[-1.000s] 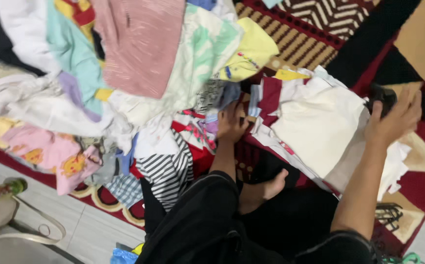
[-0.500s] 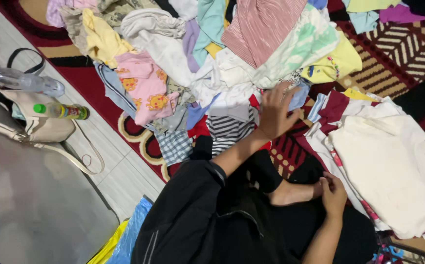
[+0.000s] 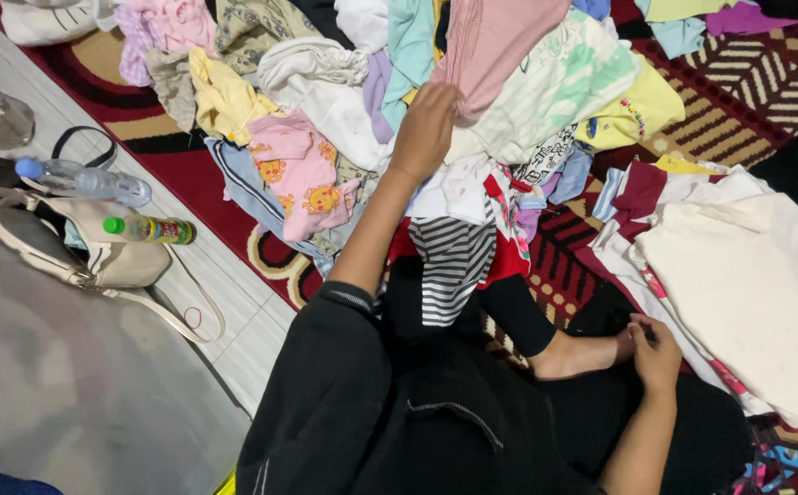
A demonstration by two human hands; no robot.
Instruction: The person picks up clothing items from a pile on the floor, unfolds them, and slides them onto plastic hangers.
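My left hand (image 3: pixel 426 124) reaches forward into a big heap of mixed clothes (image 3: pixel 326 101). Its fingers curl on the lower edge of a pink ribbed garment (image 3: pixel 495 41) at the top of the heap. Just below the hand lie a white cloth and a black-and-white striped piece (image 3: pixel 454 266). My right hand (image 3: pixel 656 350) rests low beside my bare foot (image 3: pixel 582 353), fingers curled with nothing in them. I sit cross-legged in black clothes.
A stack of folded cream and white clothes (image 3: pixel 748 284) lies at the right on the red patterned carpet (image 3: pixel 738 101). On the tile floor at the left are a beige bag (image 3: pixel 115 261), a clear water bottle (image 3: pixel 83 179) and a green-capped bottle (image 3: pixel 147 229). Hangers (image 3: pixel 784 458) sit at bottom right.
My left hand has moved up from the striped piece to the pink ribbed garment. My right hand came back from the far right to rest beside my foot. The view has swung left.
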